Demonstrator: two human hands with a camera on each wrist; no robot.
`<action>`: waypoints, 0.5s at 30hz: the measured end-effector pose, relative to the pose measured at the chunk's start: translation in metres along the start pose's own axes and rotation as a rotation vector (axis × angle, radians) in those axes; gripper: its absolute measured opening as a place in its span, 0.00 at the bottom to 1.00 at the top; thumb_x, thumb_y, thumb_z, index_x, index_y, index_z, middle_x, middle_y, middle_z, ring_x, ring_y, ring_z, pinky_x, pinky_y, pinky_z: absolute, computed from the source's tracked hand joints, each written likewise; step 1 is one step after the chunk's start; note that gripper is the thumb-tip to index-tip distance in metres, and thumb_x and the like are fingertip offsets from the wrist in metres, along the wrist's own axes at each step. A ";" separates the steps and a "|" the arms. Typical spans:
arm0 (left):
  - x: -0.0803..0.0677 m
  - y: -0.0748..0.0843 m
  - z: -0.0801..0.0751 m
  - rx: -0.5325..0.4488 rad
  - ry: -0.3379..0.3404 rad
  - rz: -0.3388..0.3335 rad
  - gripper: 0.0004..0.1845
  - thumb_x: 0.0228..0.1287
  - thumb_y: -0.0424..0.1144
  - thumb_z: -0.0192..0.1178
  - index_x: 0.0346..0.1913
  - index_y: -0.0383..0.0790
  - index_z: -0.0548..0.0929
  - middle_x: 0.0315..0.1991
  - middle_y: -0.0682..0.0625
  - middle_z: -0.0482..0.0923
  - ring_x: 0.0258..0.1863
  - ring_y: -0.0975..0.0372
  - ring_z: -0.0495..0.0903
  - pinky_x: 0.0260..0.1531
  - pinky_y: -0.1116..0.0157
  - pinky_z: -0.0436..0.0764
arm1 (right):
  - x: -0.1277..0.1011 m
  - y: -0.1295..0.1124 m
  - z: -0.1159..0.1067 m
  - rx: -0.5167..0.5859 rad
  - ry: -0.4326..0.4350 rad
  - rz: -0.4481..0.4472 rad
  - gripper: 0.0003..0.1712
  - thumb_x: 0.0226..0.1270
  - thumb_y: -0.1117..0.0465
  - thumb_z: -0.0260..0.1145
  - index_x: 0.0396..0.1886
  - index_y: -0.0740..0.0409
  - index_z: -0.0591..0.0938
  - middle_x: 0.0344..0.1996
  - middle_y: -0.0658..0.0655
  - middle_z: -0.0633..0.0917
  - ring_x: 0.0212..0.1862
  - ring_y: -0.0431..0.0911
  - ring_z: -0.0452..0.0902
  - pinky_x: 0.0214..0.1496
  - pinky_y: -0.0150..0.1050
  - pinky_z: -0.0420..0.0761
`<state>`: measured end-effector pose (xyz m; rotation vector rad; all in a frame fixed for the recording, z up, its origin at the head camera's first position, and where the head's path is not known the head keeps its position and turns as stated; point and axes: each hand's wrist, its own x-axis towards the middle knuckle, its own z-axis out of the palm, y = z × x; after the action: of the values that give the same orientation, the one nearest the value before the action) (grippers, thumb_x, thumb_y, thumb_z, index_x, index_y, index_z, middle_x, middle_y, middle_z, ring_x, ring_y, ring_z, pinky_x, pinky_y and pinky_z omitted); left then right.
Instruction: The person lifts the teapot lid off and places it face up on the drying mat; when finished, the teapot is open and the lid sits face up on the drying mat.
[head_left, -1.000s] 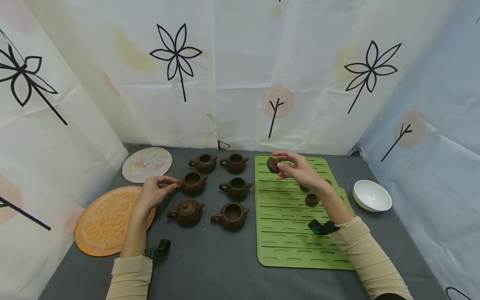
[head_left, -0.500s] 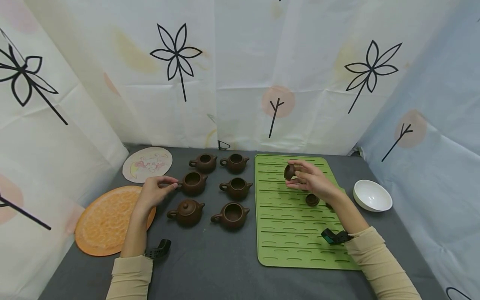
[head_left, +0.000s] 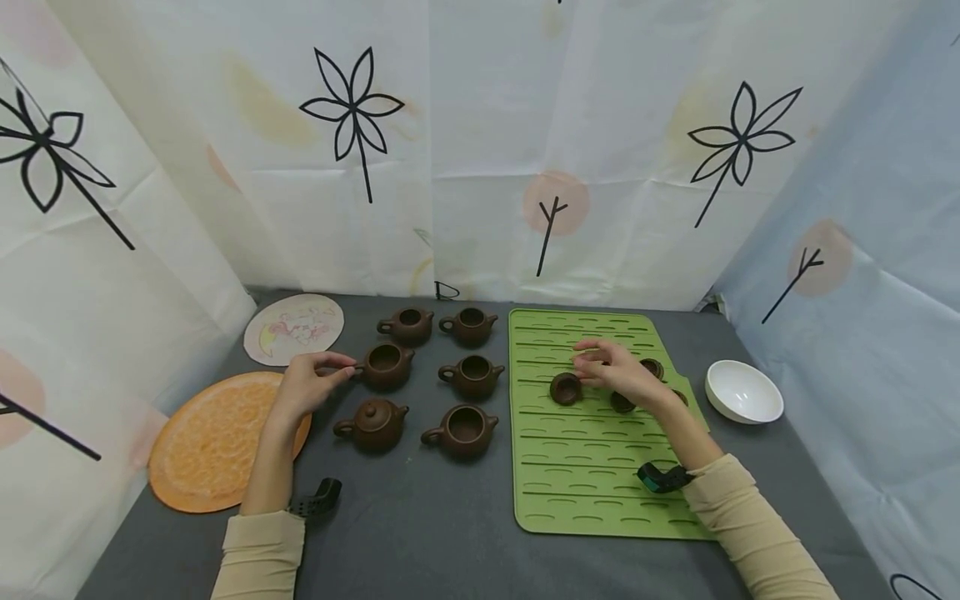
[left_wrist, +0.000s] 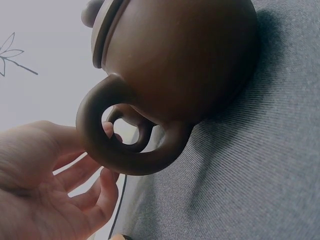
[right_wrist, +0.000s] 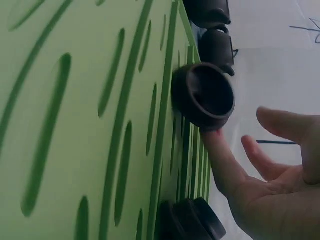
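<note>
My left hand (head_left: 313, 385) pinches the handle of a lidless brown teapot (head_left: 386, 367). In the left wrist view a lidded teapot (left_wrist: 180, 60) looms in front, and its handle partly covers my left fingers. My right hand (head_left: 621, 377) is over the green ridged mat (head_left: 577, 500). Beside its fingertips a brown teapot lid (head_left: 566, 389) lies upside down, hollow side up. In the right wrist view one finger of the right hand (right_wrist: 275, 175) is at the edge of this lid (right_wrist: 207, 97), with the thumb apart from it.
More lids, such as this lid (head_left: 652, 367), lie on the mat. Several open teapots stand left of it, including a near teapot (head_left: 463, 432). A white bowl (head_left: 744, 392) sits at right. An orange round mat (head_left: 210, 442) and a pale round mat (head_left: 294, 329) lie at left.
My right hand has brought the lid down from the mat's back edge, turned it hollow side up, laid it on the mat and loosened its fingers. The left hand has stayed put.
</note>
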<state>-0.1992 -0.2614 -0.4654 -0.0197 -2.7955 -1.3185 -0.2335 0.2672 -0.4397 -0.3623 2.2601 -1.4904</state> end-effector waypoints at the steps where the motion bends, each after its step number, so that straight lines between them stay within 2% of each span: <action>1: 0.000 0.000 0.000 -0.003 -0.001 -0.002 0.11 0.77 0.38 0.68 0.53 0.34 0.92 0.53 0.34 0.91 0.52 0.43 0.91 0.37 0.71 0.80 | 0.001 0.001 0.002 -0.030 -0.015 -0.007 0.33 0.88 0.61 0.59 0.82 0.73 0.62 0.75 0.81 0.70 0.73 0.71 0.76 0.70 0.53 0.86; 3: 0.000 0.001 0.000 -0.010 -0.003 0.001 0.11 0.77 0.37 0.68 0.53 0.34 0.92 0.53 0.34 0.91 0.53 0.42 0.91 0.37 0.70 0.80 | 0.002 0.002 0.006 -0.095 -0.044 -0.027 0.34 0.85 0.60 0.63 0.81 0.71 0.65 0.74 0.79 0.73 0.72 0.71 0.77 0.68 0.56 0.86; 8: 0.000 -0.001 0.001 -0.006 0.000 0.005 0.11 0.77 0.37 0.68 0.53 0.34 0.92 0.53 0.34 0.91 0.51 0.43 0.91 0.36 0.70 0.80 | 0.007 0.006 0.010 -0.226 -0.115 -0.084 0.33 0.80 0.60 0.69 0.78 0.67 0.71 0.74 0.74 0.76 0.70 0.70 0.80 0.63 0.54 0.87; 12: 0.000 -0.003 0.001 -0.007 -0.002 0.007 0.11 0.78 0.37 0.68 0.54 0.35 0.92 0.53 0.34 0.91 0.49 0.46 0.92 0.36 0.70 0.81 | 0.011 0.008 0.012 -0.261 -0.156 -0.144 0.34 0.75 0.66 0.73 0.76 0.70 0.74 0.73 0.76 0.76 0.68 0.73 0.80 0.62 0.55 0.88; 15: 0.000 -0.005 0.000 -0.016 -0.007 0.007 0.11 0.78 0.37 0.67 0.54 0.35 0.92 0.54 0.34 0.91 0.49 0.47 0.92 0.37 0.69 0.82 | 0.012 0.008 0.013 -0.261 -0.167 -0.149 0.34 0.73 0.69 0.74 0.75 0.70 0.74 0.72 0.77 0.75 0.66 0.73 0.81 0.60 0.53 0.89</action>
<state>-0.1995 -0.2644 -0.4692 -0.0347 -2.7883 -1.3412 -0.2377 0.2553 -0.4539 -0.7193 2.3368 -1.1820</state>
